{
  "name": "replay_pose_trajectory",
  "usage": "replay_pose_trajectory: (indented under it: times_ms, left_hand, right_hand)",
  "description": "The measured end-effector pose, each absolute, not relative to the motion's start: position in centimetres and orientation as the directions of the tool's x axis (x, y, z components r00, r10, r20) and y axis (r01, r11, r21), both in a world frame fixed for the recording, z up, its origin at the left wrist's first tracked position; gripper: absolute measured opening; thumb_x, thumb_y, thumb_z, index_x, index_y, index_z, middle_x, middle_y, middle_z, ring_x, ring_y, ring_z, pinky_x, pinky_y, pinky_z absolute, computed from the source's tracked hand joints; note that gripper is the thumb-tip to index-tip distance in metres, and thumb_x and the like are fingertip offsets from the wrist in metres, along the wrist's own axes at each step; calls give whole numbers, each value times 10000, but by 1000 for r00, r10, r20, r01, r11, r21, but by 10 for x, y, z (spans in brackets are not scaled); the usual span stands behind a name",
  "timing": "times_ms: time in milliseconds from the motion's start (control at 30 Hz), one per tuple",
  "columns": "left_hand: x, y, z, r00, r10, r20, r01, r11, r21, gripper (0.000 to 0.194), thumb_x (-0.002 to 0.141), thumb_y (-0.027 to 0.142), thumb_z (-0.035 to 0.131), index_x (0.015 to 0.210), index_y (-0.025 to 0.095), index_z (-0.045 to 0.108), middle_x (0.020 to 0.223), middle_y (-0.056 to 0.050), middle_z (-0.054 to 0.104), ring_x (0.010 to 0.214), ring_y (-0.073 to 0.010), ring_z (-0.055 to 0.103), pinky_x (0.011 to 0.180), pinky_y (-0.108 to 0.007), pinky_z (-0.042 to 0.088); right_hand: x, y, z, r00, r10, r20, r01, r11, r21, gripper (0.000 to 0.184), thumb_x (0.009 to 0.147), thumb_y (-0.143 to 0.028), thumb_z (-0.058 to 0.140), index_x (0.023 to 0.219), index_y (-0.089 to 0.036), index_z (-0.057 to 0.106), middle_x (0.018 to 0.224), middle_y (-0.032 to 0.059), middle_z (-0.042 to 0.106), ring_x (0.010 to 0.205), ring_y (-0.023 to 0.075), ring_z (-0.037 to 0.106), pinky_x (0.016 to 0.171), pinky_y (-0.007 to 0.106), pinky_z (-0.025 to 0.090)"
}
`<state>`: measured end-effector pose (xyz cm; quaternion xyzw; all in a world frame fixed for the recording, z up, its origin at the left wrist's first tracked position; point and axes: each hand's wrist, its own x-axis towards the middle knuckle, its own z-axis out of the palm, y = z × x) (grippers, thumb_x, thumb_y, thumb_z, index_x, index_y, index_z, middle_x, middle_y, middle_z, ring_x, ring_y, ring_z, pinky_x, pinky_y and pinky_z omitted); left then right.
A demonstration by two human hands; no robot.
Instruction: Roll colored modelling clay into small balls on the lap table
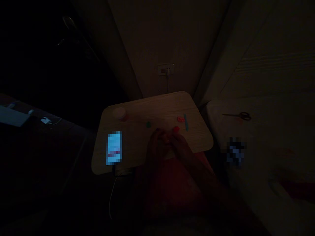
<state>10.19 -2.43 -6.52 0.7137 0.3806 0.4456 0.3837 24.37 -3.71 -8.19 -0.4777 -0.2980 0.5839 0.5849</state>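
Observation:
In dim light, my left hand (155, 141) and my right hand (180, 143) meet over the front part of a small wooden table (137, 144). The fingers of both curl toward each other, closed around something too dark to make out. A bright red lump (176, 128) lies just beyond my right fingertips; whether they touch it is unclear. Behind it is a small red piece with pale spots (180, 119), next to a flat teal stick (186, 122). A small green lump (148, 124) sits beyond my left hand.
A pale round tub (119, 113) stands at the table's back left, something reddish beside it. Nearer lies a lit phone (114, 148), a cable hanging below. On the pale surface at right are scissors (242, 116). A plugged-in wall socket (165, 69) is behind the table.

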Motion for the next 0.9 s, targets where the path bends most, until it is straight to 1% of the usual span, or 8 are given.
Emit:
replay_pose_trajectory:
  times_ms: [133,233,333,500,600,700,767,900]
  left_hand:
    - [109,-24,-60,370,887,277,124,-343,931,390,988,444,588,1314,235,632,1304,-114,693,1192,-272,670,1044,-425,543]
    - [111,-24,-57,363,891,271,120,-333,935,387,1022,479,522,1277,227,669,1280,-117,717,1176,-271,685,1021,-424,560]
    - [112,-24,-56,327,893,309,103,-359,928,401,1046,496,461,1231,216,682,1249,-122,730,1154,-261,690,1009,-419,563]
    - [115,-27,-52,324,866,382,74,-425,902,415,1024,500,517,1300,208,624,1281,-128,680,1194,-261,643,1062,-431,517]
    - [117,-29,-49,306,862,404,98,-451,887,357,1049,442,482,1279,204,615,1221,-113,663,1157,-242,628,1070,-431,493]
    - [118,-28,-50,291,851,437,111,-483,868,296,1061,406,460,1211,212,626,1155,-101,653,1107,-230,618,1037,-421,497]
    - [118,-25,-54,267,841,470,94,-508,856,265,1060,405,466,1170,217,617,1138,-95,648,1073,-221,620,992,-403,508]
    - [114,-20,-59,289,814,503,93,-547,832,279,1066,407,449,1201,216,602,1136,-90,651,1026,-206,626,937,-369,513]
  right_hand:
    - [234,-43,-76,132,971,-201,-429,-126,-895,400,765,-582,799,798,-192,718,746,16,660,643,141,558,580,251,440]
    - [230,-46,-71,152,970,-189,-430,-107,-896,407,784,-594,777,799,-192,713,723,11,636,624,139,532,559,251,423]
    - [227,-46,-64,187,970,-158,-408,-70,-910,373,804,-567,752,810,-195,718,724,12,632,633,145,534,560,253,425]
    - [222,-45,-52,252,962,-107,-345,-14,-938,300,804,-492,717,767,-194,708,763,24,676,703,166,595,627,264,484]
    - [219,-47,-48,260,958,-118,-344,-22,-939,306,804,-492,708,777,-188,726,777,33,706,725,178,621,649,274,504]
    - [216,-51,-47,248,962,-115,-328,-28,-944,345,846,-521,672,837,-188,762,816,46,736,773,197,648,690,291,521]
    - [216,-55,-48,249,960,-129,-343,-37,-939,395,871,-561,641,827,-188,763,806,50,734,772,200,650,694,297,524]
    - [218,-57,-48,211,968,-135,-383,-46,-923,395,852,-567,678,774,-186,741,788,43,718,748,184,638,703,292,521]
